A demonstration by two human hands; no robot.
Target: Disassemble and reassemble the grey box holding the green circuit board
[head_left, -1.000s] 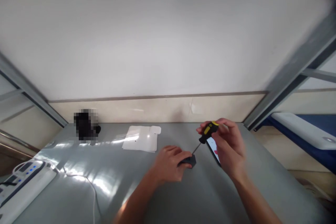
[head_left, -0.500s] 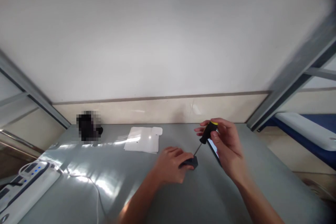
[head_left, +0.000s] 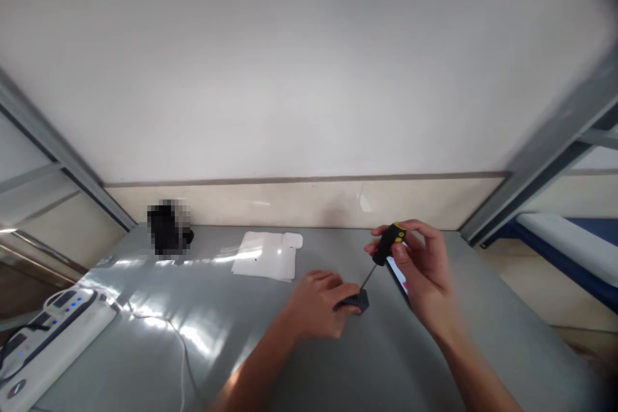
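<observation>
My left hand (head_left: 321, 306) is closed around a small dark block-like part (head_left: 360, 301) with slots on its upper face, low over the grey tabletop. A screwdriver (head_left: 387, 246) with a black and yellow handle is gripped by the fingers of my right hand (head_left: 422, 264). Its thin shaft slants down to the left, and the tip meets the top of the dark part near my left fingertips. Whether the tip sits in a screw is too small to tell. Partly hidden behind my right hand, a phone (head_left: 398, 275) with a lit screen lies on the table.
White sheets (head_left: 265, 256) lie left of my hands, with a small white piece at their corner. A white power strip (head_left: 58, 347) and its cable (head_left: 181, 341) occupy the left side. A pixelated black object (head_left: 167, 232) stands at the back left. Metal posts flank the table.
The screwdriver handle has turned, so yellow markings now show on it. Both hands keep their hold on the part and the screwdriver. The whole view has shifted slightly.
</observation>
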